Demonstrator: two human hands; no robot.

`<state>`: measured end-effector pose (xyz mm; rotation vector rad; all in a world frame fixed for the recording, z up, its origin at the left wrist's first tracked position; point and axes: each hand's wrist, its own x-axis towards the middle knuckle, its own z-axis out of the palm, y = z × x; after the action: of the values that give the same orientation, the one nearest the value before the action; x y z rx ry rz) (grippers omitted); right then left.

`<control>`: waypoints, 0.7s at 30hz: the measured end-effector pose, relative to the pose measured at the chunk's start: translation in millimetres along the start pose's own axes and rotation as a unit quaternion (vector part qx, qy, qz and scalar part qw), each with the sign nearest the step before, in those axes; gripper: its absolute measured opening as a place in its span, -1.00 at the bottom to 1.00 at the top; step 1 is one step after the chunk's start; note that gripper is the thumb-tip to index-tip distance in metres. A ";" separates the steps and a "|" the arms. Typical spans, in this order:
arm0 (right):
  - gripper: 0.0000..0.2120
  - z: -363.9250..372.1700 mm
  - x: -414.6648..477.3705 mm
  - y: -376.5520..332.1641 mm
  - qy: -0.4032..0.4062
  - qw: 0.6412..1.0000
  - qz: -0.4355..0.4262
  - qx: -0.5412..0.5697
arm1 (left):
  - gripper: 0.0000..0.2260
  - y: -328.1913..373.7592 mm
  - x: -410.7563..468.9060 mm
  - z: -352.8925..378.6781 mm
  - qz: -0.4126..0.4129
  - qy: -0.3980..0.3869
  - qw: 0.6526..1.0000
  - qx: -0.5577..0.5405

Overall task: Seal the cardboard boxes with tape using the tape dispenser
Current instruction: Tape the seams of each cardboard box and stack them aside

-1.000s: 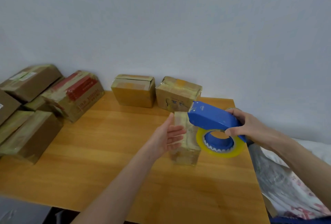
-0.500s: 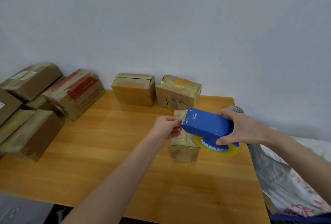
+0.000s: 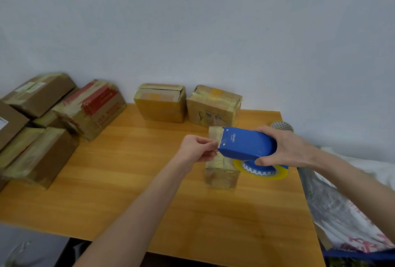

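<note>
The right hand [image 3: 286, 149] grips the blue tape dispenser [image 3: 245, 144] above the small box [image 3: 221, 172]; the left hand [image 3: 197, 148], just left, pinches the tape end at its blade.

Tape dispenser [image 3: 245, 144] over small box [image 3: 221, 176], box pile [image 3: 42, 130] far left

Glossy plastic tape dispenser [image 3: 245, 144], smooth wooden table [image 3: 132, 181].

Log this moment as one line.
right hand: grips tape dispenser | left hand: pinches tape at its blade | small box: on table, below dispenser
</note>
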<state>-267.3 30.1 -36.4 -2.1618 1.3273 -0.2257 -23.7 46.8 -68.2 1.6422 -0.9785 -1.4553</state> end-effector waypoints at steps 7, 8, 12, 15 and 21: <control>-0.44 -6.9 -15.5 21.1 -0.011 0.999 0.033 0.013 | -0.89 -15.3 3.6 -32.5 -0.009 0.047 0.999 0.023; -0.43 -10.1 -19.5 29.6 -0.011 0.999 0.044 0.007 | -0.90 -19.7 5.6 -42.1 -0.010 0.064 0.997 0.031; -0.39 -7.6 -27.2 45.6 -0.053 0.996 0.074 -0.013 | -0.92 -42.8 9.3 -50.7 -0.019 0.084 0.995 0.059; -0.42 2.9 -27.7 53.0 -0.069 0.993 0.092 -0.019 | -0.92 -55.3 13.5 -39.4 -0.020 0.093 0.993 0.073; -0.39 15.4 -22.1 69.4 -0.081 0.990 0.107 -0.039 | -0.92 -69.2 24.2 -29.1 -0.027 0.092 0.991 0.096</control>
<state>-324.2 32.1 -84.4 -2.0336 1.4805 0.0856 12.3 57.3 -137.6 1.9180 -0.9992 -1.2484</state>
